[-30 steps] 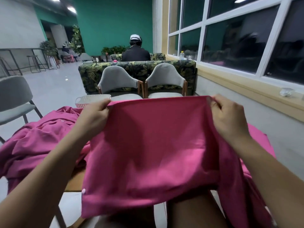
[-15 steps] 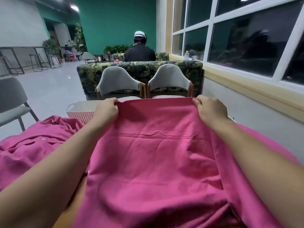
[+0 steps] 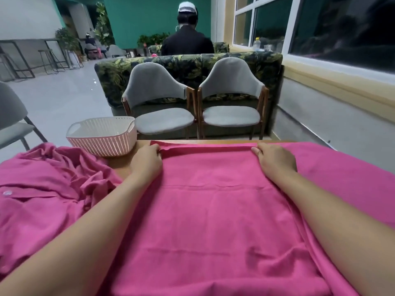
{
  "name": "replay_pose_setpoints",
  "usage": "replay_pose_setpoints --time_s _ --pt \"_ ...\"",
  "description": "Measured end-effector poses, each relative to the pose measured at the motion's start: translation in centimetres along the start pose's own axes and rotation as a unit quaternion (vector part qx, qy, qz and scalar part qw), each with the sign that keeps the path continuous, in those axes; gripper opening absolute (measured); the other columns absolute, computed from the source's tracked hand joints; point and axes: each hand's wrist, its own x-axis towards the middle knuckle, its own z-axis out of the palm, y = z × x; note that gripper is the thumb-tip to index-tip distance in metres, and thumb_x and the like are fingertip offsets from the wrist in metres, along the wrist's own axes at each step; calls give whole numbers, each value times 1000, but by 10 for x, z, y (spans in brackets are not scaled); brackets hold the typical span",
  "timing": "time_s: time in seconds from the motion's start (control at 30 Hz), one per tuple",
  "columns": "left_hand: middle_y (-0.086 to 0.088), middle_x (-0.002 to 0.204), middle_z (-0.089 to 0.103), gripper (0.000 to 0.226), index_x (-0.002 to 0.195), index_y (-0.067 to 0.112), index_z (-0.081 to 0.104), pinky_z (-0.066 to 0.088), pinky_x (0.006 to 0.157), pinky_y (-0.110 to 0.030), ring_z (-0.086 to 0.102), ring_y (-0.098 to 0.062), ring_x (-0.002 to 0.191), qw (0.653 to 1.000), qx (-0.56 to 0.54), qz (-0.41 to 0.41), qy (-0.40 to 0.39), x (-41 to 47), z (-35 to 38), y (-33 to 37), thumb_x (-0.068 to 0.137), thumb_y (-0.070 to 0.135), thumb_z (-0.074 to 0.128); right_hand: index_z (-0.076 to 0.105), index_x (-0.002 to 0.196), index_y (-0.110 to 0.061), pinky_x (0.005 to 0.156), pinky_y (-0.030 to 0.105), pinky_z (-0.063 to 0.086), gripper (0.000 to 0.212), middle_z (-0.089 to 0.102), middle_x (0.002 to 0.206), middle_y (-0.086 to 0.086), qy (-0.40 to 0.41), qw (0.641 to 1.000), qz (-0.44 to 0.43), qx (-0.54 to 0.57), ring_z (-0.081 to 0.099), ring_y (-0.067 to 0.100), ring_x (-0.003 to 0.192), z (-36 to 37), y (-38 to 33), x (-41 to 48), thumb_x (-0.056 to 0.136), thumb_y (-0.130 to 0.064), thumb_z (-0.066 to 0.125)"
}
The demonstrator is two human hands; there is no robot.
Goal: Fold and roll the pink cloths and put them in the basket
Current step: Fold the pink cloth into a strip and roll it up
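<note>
Single head-worn wide-angle view, close above the tabletop, facing forward and down over both forearms (no second view to overlap).

Matt pink cloth, wooden table

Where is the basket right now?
In the head view the basket sits far left on the table, just beyond the left hand, behind the crumpled pink cloth.
</note>
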Motion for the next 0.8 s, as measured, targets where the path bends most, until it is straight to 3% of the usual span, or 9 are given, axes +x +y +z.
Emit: replay_pose_setpoints --time_s 0.13,0.43,0.8 --pt "-13 107 64 12 102 16 68 54 81 -48 60 -40 101 999 19 20 21 -5 15 -8 94 23 62 59 96 -25 67 39 47 32 69 99 7 9 1000 -6 2 67 35 93 12 6 -4 108 -49 43" --pt "-9 111 61 15 109 23 66 51 82 -47 57 -37 104 999 31 14 22 -26 11 -5 97 30 61 60 101 -25 69 39 48 24 60 97 3 3 999 22 36 61 30 91 3 8 -28 107 -45 48" --pt "-10 107 65 15 104 21 71 52 87 -45 60 -36 102 999 7 21 28 -80 -11 -2 92 24 63 62 98 -22 65 39 48 21 58 89 2 18 998 10 59 60 31 84 -25 17 -87 107 -39 52"
